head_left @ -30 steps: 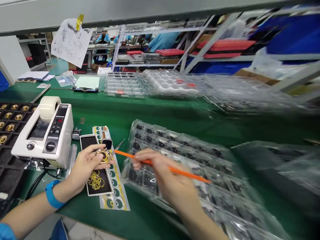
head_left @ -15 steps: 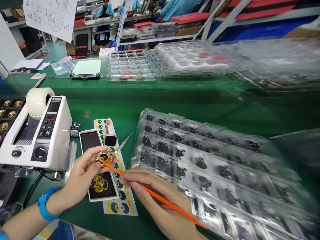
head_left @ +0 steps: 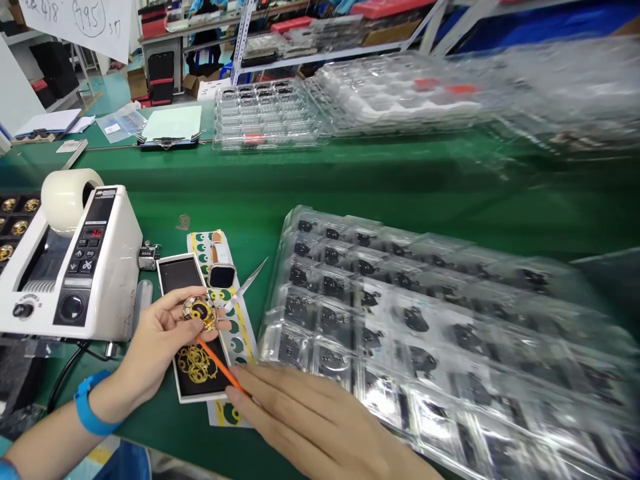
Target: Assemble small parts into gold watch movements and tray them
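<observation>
My left hand (head_left: 160, 343) curls closed on a round gold ornament (head_left: 200, 313), held above a black card (head_left: 180, 275). My right hand (head_left: 320, 420) lies nearly flat over an orange stick (head_left: 217, 364); I cannot tell if it grips. I am working on the ornament, and the stick's tip needs lifting to it. Clear blister trays (head_left: 400, 333) fill the right of the frame, and a tape dispenser (head_left: 75, 267) stands at left.
</observation>
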{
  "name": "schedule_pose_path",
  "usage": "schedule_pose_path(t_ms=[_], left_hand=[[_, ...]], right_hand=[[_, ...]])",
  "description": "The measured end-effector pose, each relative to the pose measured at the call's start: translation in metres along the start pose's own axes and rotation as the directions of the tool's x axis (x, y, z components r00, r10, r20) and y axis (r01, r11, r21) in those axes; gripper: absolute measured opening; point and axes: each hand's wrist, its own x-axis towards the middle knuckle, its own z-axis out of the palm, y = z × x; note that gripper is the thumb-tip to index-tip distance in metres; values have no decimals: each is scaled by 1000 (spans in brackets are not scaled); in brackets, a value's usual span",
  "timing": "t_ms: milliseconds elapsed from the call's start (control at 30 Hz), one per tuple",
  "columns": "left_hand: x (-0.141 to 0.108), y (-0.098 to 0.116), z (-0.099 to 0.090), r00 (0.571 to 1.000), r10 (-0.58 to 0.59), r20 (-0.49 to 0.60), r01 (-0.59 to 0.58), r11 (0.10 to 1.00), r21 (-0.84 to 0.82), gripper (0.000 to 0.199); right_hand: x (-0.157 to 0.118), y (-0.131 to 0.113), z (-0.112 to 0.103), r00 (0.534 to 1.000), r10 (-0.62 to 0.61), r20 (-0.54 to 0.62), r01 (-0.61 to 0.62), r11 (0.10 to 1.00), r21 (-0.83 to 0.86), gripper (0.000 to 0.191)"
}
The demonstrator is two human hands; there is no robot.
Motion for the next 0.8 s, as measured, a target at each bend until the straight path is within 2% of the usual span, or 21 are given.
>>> schedule_pose_path(t_ms=[100,167,367,433,500,633,800], left_hand=[[0,-1,2,1000,-9,-5,9,1000,16,36],[-1,-3,4,1000,-9,11,9,999,31,37],[-7,-10,10,999,-18,51,15,998,62,40],[-7,-10,10,999,-22,46,19,998,60,42],[-6,-11,9,999,-25,32,23,998,59,43],[-4,-10,6,999,-34,-23,36,993,111,45],[-3,-9,6,997,-49,-51,56,988,143,42]], right_hand=[[-5,-4,-2,981,179,-69,-175,983,58,22],[-4,-4,-1,958,263,-118,-258,965,52,21],[4,-2,18,914,328,-239,-325,944,53,22],[3,-2,22,922,301,-244,-306,952,19,23],[0,-3,27,946,223,-234,-240,969,-50,23],[-7,-3,34,987,67,-147,-92,981,-173,34],[-6,-2,30,996,57,-74,-69,982,-177,36]])
